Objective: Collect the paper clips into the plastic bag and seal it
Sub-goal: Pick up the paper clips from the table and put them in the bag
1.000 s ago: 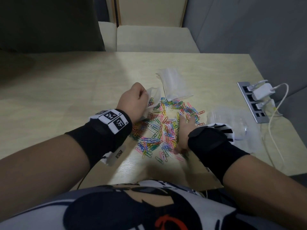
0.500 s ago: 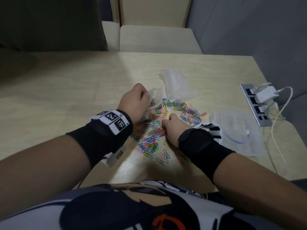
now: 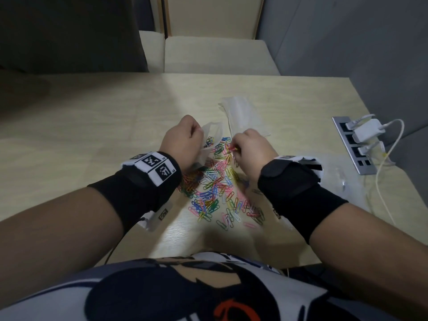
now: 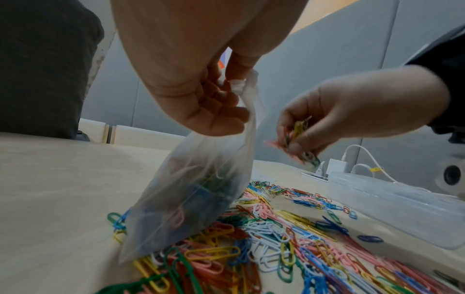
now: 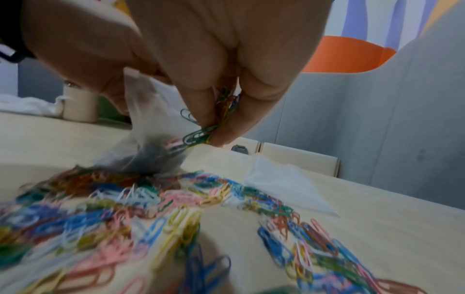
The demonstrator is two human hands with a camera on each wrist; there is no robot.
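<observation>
A heap of coloured paper clips [image 3: 217, 188] [image 4: 289, 234] [image 5: 156, 201] lies on the wooden table [image 3: 92, 126]. My left hand [image 3: 185, 140] [image 4: 201, 93] pinches the top edge of a clear plastic bag [image 3: 212, 141] [image 4: 198, 191] [image 5: 151, 143], which hangs down onto the heap with several clips inside. My right hand [image 3: 250, 149] [image 4: 334, 117] [image 5: 219, 103] is raised beside the bag's mouth, its fingers pinching a bunch of clips [image 4: 299, 137] [image 5: 201, 131].
Spare clear bags [image 3: 240, 114] [image 5: 284, 187] lie just beyond the heap. A clear plastic lid or box [image 3: 342, 172] [image 4: 397, 206] sits at the right. A power strip [image 3: 354, 144] with white chargers and cables is set in the table's right edge. Chairs stand behind.
My right hand has closed on a bunch of clips from the heap and lifted them up and forward, next to the bag's mouth. The left hand holds the bag as before.
</observation>
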